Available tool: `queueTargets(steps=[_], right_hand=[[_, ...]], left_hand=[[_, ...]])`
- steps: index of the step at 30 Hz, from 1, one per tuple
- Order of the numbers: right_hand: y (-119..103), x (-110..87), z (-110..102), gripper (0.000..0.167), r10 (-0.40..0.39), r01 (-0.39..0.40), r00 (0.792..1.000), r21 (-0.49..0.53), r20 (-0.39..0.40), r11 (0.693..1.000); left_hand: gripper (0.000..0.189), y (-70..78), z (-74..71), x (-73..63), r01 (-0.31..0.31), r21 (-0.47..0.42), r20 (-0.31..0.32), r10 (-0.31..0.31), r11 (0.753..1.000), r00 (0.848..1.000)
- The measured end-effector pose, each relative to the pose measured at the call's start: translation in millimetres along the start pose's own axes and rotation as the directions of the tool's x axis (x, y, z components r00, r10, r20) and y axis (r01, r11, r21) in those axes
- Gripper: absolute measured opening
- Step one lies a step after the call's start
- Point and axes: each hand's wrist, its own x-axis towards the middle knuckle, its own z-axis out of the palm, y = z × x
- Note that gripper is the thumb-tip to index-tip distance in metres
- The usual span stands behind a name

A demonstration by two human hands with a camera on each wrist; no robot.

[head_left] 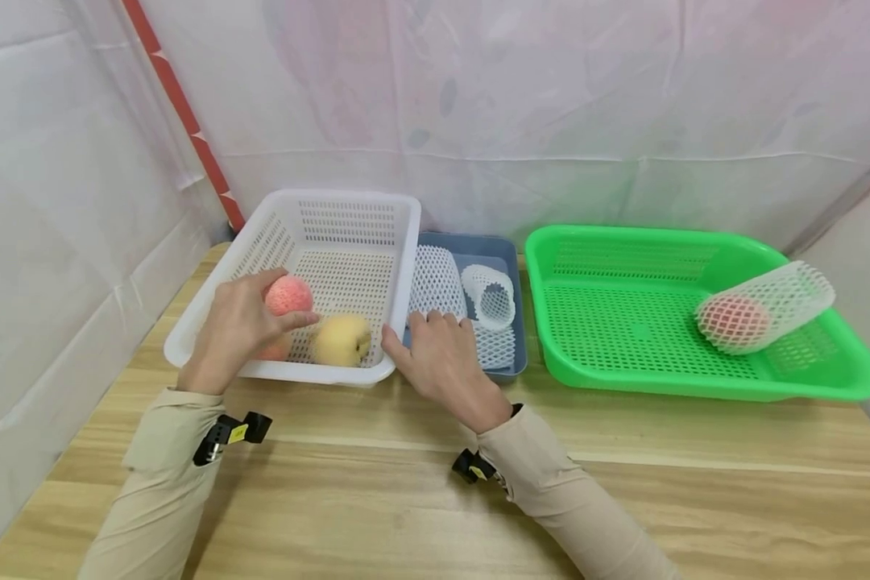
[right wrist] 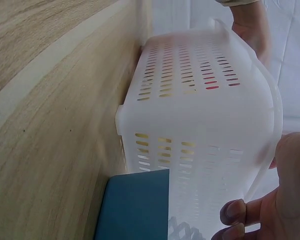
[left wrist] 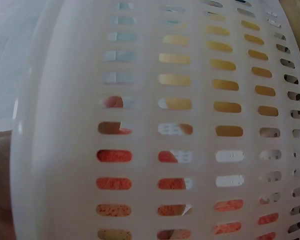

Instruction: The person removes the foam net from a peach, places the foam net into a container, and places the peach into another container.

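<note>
My left hand (head_left: 235, 322) reaches over the front left of the white basket (head_left: 300, 372) and holds a pinkish-red round fruit (head_left: 288, 296) between thumb and fingers. Beneath that hand, another reddish fruit (head_left: 275, 349) is partly hidden. Right of it lies a yellow fruit (head_left: 342, 339) with a stem hollow. My right hand (head_left: 445, 358) is at the basket's front right corner, its thumb by the rim and its bent fingers over a blue-grey tray (head_left: 519, 338). White foam nets (head_left: 435, 278) lie in this tray. In the right wrist view the fingers (right wrist: 235, 210) show outside the basket wall.
A green basket (head_left: 645, 387) stands at the right. Inside it, a red fruit (head_left: 732, 322) sits in a foam net (head_left: 797, 298) that leans on the right rim. White sheeting (head_left: 551, 177) hangs behind the wooden table (head_left: 377, 499).
</note>
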Motion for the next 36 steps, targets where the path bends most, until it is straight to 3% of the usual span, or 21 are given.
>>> queueTargets(steps=[9,14,17,22,24,30,36], right_hand=[[-0.4,0.9,-0.3,0.057,0.007,-0.007,1.000,0.001,0.001,1.000],[-1.0,1.9,-0.2,0.057,0.003,-0.004,1.000,-0.021,-0.018,1.000],[-1.1,1.9,-0.5,0.056,0.000,-0.001,0.999,-0.031,-0.032,1.000],[-1.2,0.9,-0.3,0.057,0.005,-0.006,1.000,-0.034,-0.024,0.999],[-0.9,1.0,0.1,0.058,0.009,-0.010,1.000,-0.034,-0.016,0.999],[-1.3,1.6,1.0,0.059,0.018,-0.018,1.000,-0.025,-0.001,1.000],[-2.2,1.8,1.0,0.057,0.026,-0.025,1.000,-0.019,0.006,0.999]], left_hand=[[0.079,5.6,3.8,13.1,-0.034,0.058,0.092,0.028,0.998,0.995],[0.079,9.3,6.2,20.0,0.007,0.081,0.181,-0.022,0.997,0.983],[0.083,12.8,6.6,24.9,0.058,0.098,0.263,-0.082,0.993,0.961],[0.089,16.0,10.8,30.0,0.131,0.164,0.378,-0.185,0.978,0.907],[0.088,15.0,14.0,30.7,0.137,0.184,0.391,-0.200,0.973,0.898],[0.079,10.7,22.4,29.8,0.119,0.241,0.365,-0.203,0.963,0.909],[0.074,15.4,26.5,29.4,0.121,0.293,0.386,-0.234,0.948,0.892]])
